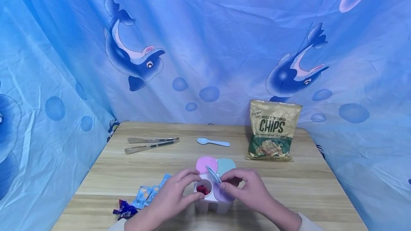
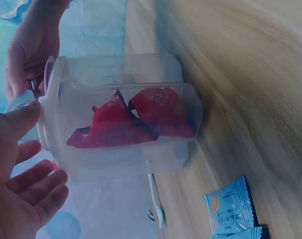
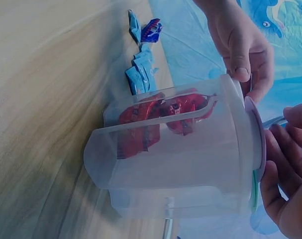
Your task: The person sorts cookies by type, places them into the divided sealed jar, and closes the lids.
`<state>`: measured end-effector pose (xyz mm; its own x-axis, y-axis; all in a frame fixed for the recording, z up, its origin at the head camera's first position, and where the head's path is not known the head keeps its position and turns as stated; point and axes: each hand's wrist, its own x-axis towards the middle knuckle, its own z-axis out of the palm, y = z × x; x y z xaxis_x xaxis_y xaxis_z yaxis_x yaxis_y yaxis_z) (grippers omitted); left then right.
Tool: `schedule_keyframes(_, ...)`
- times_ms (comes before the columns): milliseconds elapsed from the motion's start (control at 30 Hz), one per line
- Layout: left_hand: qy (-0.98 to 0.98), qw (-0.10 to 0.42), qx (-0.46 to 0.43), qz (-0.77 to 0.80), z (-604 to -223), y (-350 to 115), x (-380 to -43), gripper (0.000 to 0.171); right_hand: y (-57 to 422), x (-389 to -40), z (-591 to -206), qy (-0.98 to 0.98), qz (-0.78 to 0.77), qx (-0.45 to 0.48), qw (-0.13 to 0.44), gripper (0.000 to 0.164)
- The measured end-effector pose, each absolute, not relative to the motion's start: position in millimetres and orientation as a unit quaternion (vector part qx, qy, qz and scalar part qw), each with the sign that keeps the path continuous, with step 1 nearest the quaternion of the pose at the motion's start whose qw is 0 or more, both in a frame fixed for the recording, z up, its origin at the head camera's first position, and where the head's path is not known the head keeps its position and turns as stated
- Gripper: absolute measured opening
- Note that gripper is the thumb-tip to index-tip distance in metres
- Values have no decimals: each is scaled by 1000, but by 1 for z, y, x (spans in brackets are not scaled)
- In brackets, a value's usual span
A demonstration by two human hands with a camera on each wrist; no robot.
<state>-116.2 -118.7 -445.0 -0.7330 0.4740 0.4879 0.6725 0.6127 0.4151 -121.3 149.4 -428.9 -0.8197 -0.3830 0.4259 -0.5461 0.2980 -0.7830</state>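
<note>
A translucent container (image 1: pixel 221 206) with several compartments stands upright at the table's near side. Its pink lid (image 1: pixel 205 163), green lid (image 1: pixel 226 165) and purple lid (image 1: pixel 222 193) lie down flat. The light blue lid (image 1: pixel 212 174) is tilted up, its edge pinched by my right hand (image 1: pixel 249 190). Under it, the uncovered compartment shows red-wrapped packets (image 2: pixel 160 113), seen through the wall in both wrist views. My left hand (image 1: pixel 170 194) holds the container's rim around this compartment, thumb at the near side and fingers at the far side.
Blue packets (image 1: pixel 146 194) and a dark blue wrapped piece (image 1: pixel 124 209) lie left of the container, partly behind my left forearm. Farther back are metal tongs (image 1: pixel 152 144), a light blue spoon (image 1: pixel 214 142) and an upright chips bag (image 1: pixel 273 131). A blue dolphin-print curtain (image 1: pixel 205 45) surrounds the table.
</note>
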Motion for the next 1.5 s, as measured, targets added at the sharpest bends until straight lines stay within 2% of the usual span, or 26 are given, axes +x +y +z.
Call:
schedule_keyframes(133,-879,147,-324,-318,-445,-128,-120,26,149,-122,-429,-807,517,277,73,11)
schedule_keyframes(267,-881,126,-276,-362,-444,-150,-123,20,149,-121,-430,-803,520,278,88,10)
schedule_keyframes(567,-904,79,-143,-395,-452,-234,-129,17,148,-119,-430,-798,522,282,105,10)
schedule_keyframes(733,-905,23,-102,-413,-462,-284,-129,23,150,-120,-431,-799,521,280,107,10)
schedule_keyframes(967,-875,-126,-151,-442,-484,-337,-125,49,150,-119,-433,-792,526,288,113,13)
schedule_keyframes(1133,-856,-214,-156,-444,-496,-356,-123,57,150,-120,-434,-788,527,298,116,14)
schedule_keyframes(1333,-843,-244,-151,-455,-505,-363,-124,57,150,-119,-432,-789,528,294,110,12)
schedule_keyframes(1500,-847,-228,-176,-447,-509,-364,-124,48,150,-119,-431,-789,526,297,112,12)
